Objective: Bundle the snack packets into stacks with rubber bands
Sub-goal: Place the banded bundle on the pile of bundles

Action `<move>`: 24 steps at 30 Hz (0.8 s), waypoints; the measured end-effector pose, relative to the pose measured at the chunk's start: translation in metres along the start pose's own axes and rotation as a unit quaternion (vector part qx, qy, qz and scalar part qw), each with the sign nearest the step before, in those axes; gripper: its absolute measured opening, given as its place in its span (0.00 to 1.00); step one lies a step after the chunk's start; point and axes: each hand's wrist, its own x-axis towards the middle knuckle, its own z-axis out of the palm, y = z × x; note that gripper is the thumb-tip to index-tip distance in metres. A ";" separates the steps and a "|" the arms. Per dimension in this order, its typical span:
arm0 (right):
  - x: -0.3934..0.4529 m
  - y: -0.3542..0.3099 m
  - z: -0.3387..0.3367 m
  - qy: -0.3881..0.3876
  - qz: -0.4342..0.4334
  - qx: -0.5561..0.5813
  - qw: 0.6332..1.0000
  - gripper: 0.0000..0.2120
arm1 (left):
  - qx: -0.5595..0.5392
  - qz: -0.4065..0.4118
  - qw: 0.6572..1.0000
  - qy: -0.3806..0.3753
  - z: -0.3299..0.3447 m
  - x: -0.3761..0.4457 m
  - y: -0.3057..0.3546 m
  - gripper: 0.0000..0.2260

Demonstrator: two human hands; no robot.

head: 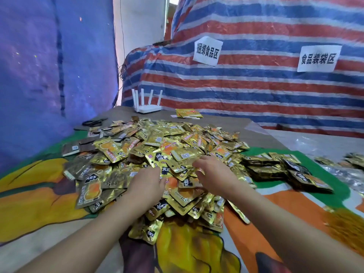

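Both our hands sit on the big heap of gold foil snack packets (157, 150) mid-table: left hand (146, 182) flat, fingers relaxed; right hand (212, 174) fingers curled into packets, grip unclear. Banded stacks (264, 166) right; heap's near edge borders bare printed cloth (39, 194).
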 end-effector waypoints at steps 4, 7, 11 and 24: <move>0.046 0.012 0.008 -0.097 -0.032 -0.122 0.987 0.20 | 0.022 -0.072 0.997 -0.031 0.009 0.028 0.014 0.26; 0.062 0.018 0.019 -0.156 -0.049 -0.166 0.973 0.25 | 0.024 -0.115 0.991 -0.063 0.017 0.042 0.023 0.31; 0.065 0.022 0.031 -0.156 -0.070 -0.195 0.966 0.29 | -0.013 -0.154 0.984 -0.092 0.021 0.051 0.027 0.31; 0.031 0.013 -0.005 -0.190 -0.081 -0.138 0.969 0.29 | -0.051 -0.134 0.985 -0.100 -0.024 0.043 -0.011 0.24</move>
